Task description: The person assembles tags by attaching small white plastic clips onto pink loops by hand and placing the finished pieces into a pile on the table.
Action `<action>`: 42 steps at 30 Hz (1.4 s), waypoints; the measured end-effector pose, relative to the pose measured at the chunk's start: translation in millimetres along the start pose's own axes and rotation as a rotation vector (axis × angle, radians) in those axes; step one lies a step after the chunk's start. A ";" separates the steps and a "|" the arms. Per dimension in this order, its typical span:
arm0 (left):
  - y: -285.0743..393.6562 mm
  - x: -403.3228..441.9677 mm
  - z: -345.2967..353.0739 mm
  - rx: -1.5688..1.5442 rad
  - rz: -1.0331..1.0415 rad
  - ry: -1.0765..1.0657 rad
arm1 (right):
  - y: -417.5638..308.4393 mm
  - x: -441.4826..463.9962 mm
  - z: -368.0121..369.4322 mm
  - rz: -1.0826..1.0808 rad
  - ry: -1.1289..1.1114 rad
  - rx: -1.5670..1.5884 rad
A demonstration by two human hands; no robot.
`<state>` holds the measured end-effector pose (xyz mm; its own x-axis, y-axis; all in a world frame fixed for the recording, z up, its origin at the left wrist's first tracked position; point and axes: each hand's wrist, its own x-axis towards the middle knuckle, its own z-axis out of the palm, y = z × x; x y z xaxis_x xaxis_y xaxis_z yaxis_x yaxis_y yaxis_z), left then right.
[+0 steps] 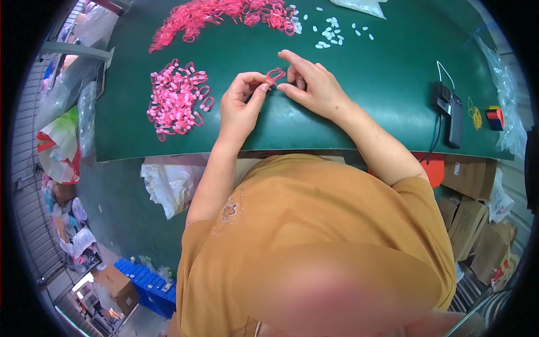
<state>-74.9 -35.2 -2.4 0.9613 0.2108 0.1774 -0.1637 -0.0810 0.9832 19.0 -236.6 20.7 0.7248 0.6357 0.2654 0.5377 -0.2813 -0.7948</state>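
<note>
My left hand (pixel 241 104) pinches a pink elastic loop (pixel 275 74) between thumb and fingertips, above the green table. Close by on the right is my right hand (pixel 314 84), its index finger stretched out and its thumb apart from it. The loop's far end lies near the right fingers; whether they touch it I cannot tell. To the left of my hands sits a pile of pink loops with pale pink beads (pixel 177 98). Beyond them spreads a long heap of pink loops (pixel 224 14). Small white beads (pixel 331 36) are scattered at the back, right of that heap.
The green table (pixel 359 140) has a black power strip (pixel 449 112) with a cable on its right side. A yellow cord bundle (pixel 476 115) and a red and black object (pixel 494 118) lie farther right. A clear plastic bag (pixel 362 5) rests at the back edge.
</note>
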 end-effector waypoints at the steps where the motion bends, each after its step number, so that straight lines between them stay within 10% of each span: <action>1: -0.5 -2.2 1.2 0.005 -0.029 -0.030 | -0.2 -0.5 -0.3 -0.019 0.008 -0.045; 14: 2.6 -6.5 1.8 0.239 0.152 0.078 | 15.4 -3.4 7.1 -0.247 0.060 -0.082; 16: 4.6 -5.4 1.9 0.285 0.168 0.025 | -0.3 -4.0 -1.2 0.010 -0.059 0.019; 34: 2.9 -7.7 11.3 0.387 0.197 -0.042 | 3.9 -3.8 2.1 0.034 0.021 0.081; 42: 10.9 -11.2 8.0 0.306 0.195 -0.106 | 7.8 -6.4 -12.1 0.093 -0.209 0.619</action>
<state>-85.8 -46.2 6.0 0.9387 0.0622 0.3389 -0.2876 -0.4005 0.8700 23.7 -251.6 19.4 0.6241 0.7722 0.1190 0.0854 0.0840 -0.9928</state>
